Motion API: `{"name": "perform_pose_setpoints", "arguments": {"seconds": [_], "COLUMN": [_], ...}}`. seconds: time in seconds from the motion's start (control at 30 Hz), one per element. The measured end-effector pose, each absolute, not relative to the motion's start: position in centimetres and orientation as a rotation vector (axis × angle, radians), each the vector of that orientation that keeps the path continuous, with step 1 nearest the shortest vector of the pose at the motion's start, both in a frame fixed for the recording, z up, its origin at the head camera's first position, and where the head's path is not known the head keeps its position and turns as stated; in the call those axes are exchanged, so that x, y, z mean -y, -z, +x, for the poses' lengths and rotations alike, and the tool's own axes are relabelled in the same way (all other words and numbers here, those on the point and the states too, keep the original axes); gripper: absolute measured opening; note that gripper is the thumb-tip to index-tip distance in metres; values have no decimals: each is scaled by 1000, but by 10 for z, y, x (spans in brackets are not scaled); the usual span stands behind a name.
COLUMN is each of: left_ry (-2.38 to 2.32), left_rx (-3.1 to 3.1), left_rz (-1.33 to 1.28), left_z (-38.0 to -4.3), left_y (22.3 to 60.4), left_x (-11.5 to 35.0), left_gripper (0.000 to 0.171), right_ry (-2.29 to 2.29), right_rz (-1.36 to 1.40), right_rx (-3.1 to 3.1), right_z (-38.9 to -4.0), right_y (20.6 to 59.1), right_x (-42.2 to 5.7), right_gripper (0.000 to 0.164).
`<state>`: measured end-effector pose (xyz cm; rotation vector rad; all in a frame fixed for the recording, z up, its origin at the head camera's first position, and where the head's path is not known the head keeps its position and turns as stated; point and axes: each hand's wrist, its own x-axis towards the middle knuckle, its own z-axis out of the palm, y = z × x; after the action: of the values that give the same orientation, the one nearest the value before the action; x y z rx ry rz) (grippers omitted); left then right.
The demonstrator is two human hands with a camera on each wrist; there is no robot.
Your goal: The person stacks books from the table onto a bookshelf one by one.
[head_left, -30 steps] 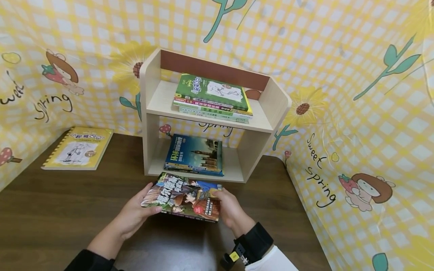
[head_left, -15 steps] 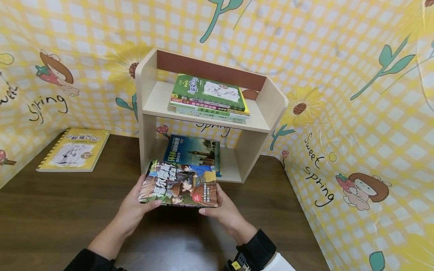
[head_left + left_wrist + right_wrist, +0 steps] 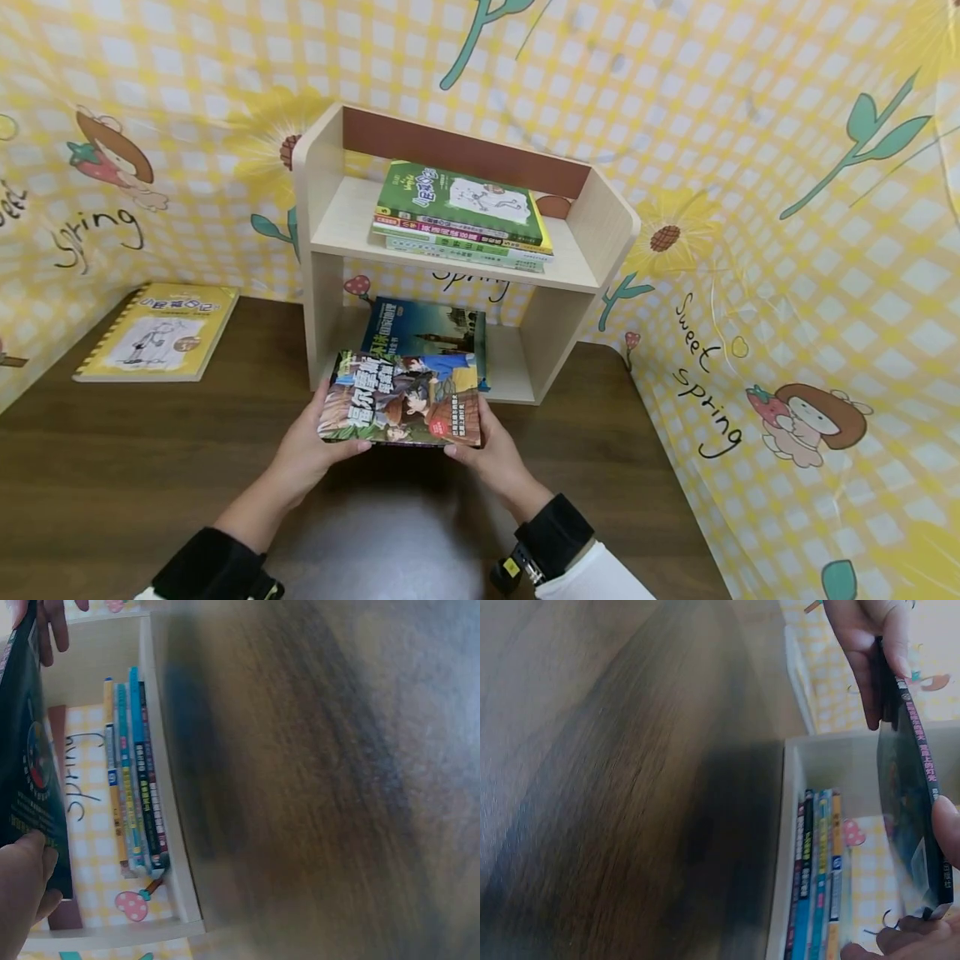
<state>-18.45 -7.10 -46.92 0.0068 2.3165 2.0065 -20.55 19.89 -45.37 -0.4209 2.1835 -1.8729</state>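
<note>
A comic-style paperback book [image 3: 401,400] with a colourful cartoon cover and white lettering is held up in front of the small bookshelf's lower level. My left hand [image 3: 307,450] grips its left end, thumb along the near edge. At the right end my right hand [image 3: 498,454] holds it the same way, the other fingers mostly hidden. In the left wrist view the book's dark underside [image 3: 34,772] shows, with fingers beneath it. The spine [image 3: 922,750] appears in the right wrist view. Behind and partly covered lies a stack topped by a blue book [image 3: 420,329].
The pale wooden bookshelf [image 3: 543,350] stands on the dark table [image 3: 247,417]. On its upper level sits a stack of books under a green one [image 3: 480,200]. A yellow spiral-bound book [image 3: 161,333] lies at the left. Checked yellow cloth [image 3: 787,275] surrounds the table.
The comic book has moved forward and up, now overlapping the blue book. My right hand has shifted its hold, its thumb coming to the near edge. The bookshelf stays put.
</note>
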Motion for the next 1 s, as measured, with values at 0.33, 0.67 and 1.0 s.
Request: {"name": "perform_pose_setpoints", "arguments": {"seconds": [0.33,0.67,1.0], "left_ry": [-1994,-1991,-1846], "left_rx": [-2357,-2342,-2528], "left_rz": [-65,-127,-246], "left_z": [-202,-223,-241], "left_y": [487,500,509], "left_x": [67,58,50], "left_gripper": [111,104,90], "right_ry": [1789,1769,1567], "right_rz": [-343,-277,-173], "right_rx": [-2351,-2420,-2635], "right_z": [-223,-236,-250], "right_y": [473,485,498], "right_x": [-195,-197,-191], "right_gripper": [94,88,80]}}
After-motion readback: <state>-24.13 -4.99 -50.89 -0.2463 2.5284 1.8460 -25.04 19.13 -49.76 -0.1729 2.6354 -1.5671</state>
